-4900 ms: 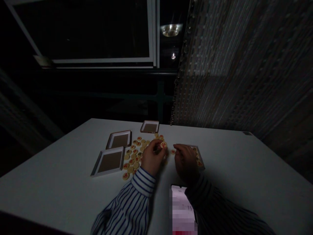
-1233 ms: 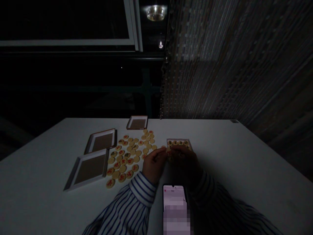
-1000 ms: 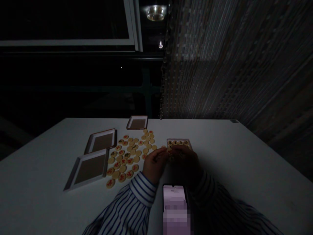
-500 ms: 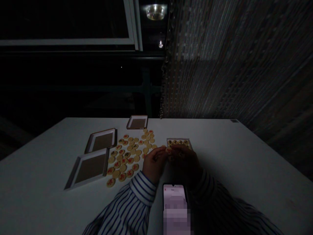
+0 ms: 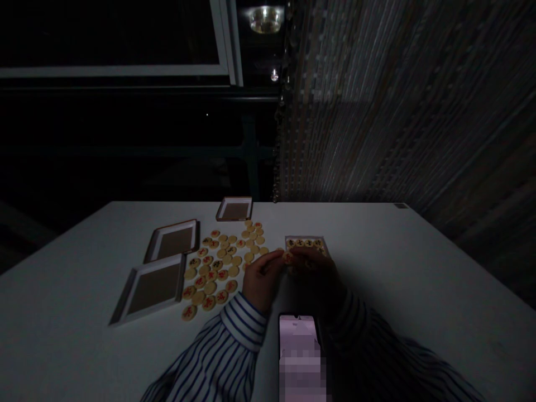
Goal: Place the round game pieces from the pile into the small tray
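Note:
My right hand (image 5: 320, 273) is closed with its fingertips on a round xiangqi piece (image 5: 288, 258) marked in red. It reaches over the near part of a small box (image 5: 286, 241), where pieces with black characters (image 5: 309, 243) lie in a row at the far side. Close beside it, my left hand (image 5: 260, 279) has thumb and fingers pinched together near the same piece; what they hold, if anything, is hidden. Many loose xiangqi pieces (image 5: 223, 274) lie scattered to the left, some showing red or black characters, others plain side up.
Three shallow open trays stand left and back: a near one (image 5: 157, 285), a middle one (image 5: 173, 242) and a far one (image 5: 234, 209). A lit phone (image 5: 299, 340) lies between my forearms on the white table (image 5: 397, 290). A bead-string curtain (image 5: 355, 111) hangs behind.
My hands stay almost in place, with only small finger movement at the red-marked piece. The view shifts very slightly; the loose pieces and trays stay put.

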{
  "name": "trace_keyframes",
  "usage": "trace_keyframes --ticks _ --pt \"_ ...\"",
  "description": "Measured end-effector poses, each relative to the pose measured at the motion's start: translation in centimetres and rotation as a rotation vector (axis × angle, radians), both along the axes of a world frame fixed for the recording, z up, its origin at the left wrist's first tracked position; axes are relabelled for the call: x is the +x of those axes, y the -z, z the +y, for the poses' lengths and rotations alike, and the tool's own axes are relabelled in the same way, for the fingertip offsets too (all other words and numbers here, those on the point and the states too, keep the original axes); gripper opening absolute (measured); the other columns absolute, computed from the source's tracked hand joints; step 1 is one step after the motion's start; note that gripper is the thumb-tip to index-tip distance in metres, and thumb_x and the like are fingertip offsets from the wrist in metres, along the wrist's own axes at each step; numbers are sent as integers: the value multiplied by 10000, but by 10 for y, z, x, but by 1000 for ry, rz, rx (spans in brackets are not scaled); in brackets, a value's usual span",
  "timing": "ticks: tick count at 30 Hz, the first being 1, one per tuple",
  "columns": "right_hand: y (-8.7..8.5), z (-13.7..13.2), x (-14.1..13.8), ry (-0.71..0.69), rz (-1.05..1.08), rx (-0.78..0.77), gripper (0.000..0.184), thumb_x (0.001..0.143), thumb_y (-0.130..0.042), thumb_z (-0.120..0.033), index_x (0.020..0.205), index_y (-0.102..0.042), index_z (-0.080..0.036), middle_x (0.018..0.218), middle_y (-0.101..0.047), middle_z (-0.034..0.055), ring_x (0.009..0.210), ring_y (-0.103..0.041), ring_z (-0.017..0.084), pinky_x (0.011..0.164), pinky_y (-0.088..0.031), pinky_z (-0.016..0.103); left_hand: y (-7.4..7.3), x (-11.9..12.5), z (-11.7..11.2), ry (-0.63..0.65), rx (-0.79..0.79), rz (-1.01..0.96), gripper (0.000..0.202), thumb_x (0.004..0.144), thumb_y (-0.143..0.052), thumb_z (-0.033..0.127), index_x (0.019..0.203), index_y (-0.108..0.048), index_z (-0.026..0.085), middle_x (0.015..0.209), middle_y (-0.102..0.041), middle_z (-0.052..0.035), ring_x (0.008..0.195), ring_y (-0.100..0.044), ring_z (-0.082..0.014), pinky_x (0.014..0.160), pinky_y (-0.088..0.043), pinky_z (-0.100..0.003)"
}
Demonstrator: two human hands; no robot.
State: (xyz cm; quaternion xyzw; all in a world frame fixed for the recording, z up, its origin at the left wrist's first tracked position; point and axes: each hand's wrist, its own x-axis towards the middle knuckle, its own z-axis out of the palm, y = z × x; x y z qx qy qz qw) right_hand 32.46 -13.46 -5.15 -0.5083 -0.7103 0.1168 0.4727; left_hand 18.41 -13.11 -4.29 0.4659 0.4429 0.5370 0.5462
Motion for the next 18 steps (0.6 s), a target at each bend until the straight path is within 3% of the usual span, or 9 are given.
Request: trace_keyframes --ticks 5,9,18 --pt "1 2 -3 -10 -97 75 197 811 -490 -291 918 -633 -206 877 -677 63 800 -619 167 701 -479 276 0 0 1 -43 -10 42 186 620 -649 250 785 -689 172 805 -705 -55 754 -641 -167 737 -510 -282" --pt "-4 4 -6 -35 -234 111 231 838 -438 -300 871 -645 -203 823 -680 57 731 -614 149 652 -451 251 4 -1 3 -26 38 61 221 631 -647 277 816 -687 163 856 -701 -63 812 -634 -177 775 -497 -297" --pt "-10 3 -5 28 -481 92 301 862 -363 -314 864 -631 -174 796 -666 58 695 -573 129 648 -357 235 11 -1 4 -4 26 17 265 619 -667 310 831 -685 153 871 -696 -73 831 -627 -188 778 -488 -312"
